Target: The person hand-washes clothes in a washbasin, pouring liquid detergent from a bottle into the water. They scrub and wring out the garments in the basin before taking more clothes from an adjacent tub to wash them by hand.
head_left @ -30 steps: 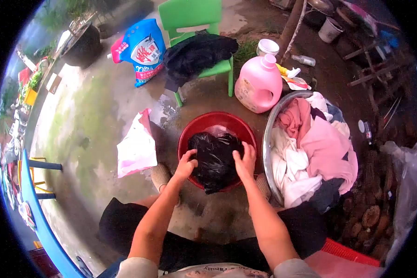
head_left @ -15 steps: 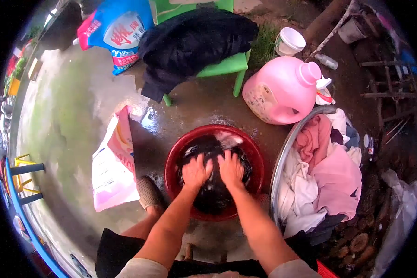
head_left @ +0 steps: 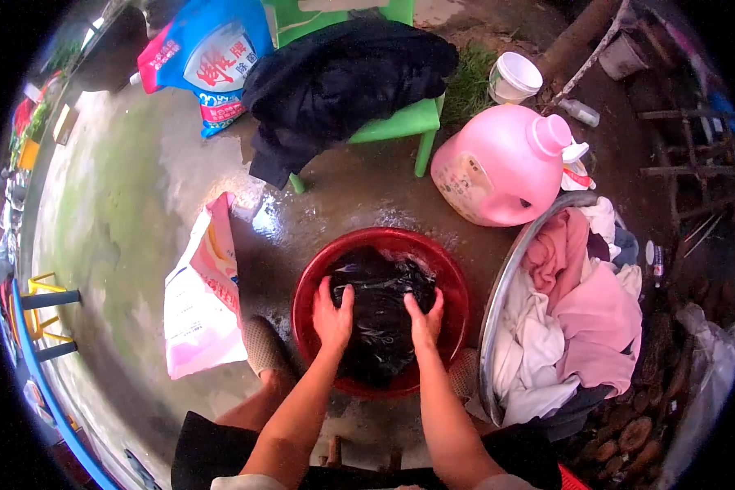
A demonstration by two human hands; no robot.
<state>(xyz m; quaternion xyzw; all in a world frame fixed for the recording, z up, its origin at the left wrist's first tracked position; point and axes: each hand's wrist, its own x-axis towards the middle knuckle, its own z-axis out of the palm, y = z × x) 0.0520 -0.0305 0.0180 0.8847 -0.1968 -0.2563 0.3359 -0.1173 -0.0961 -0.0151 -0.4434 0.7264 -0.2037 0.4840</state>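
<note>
A red basin (head_left: 300, 314) stands on the wet ground in front of me, with a soaked black garment (head_left: 384, 314) bunched inside it. My left hand (head_left: 332, 317) grips the garment's left side, thumb toward the middle. On the opposite side, my right hand (head_left: 425, 321) grips the cloth in the same way, its thumb pointing inward. Some fingertips are hidden by the cloth and the basin's inside. Light streaks of water or suds show on the dark fabric.
To the right, a metal tub (head_left: 493, 335) holds pink and white clothes (head_left: 600, 314). Behind it stands a pink detergent jug (head_left: 498, 167). Dark clothing (head_left: 343, 82) covers a green chair (head_left: 416, 121). A blue detergent bag (head_left: 216, 57) and a pink-white packet (head_left: 200, 298) are on the left.
My hands have moved apart from the middle of the garment to its two sides. More of the dark cloth shows between them, bunched higher in the basin.
</note>
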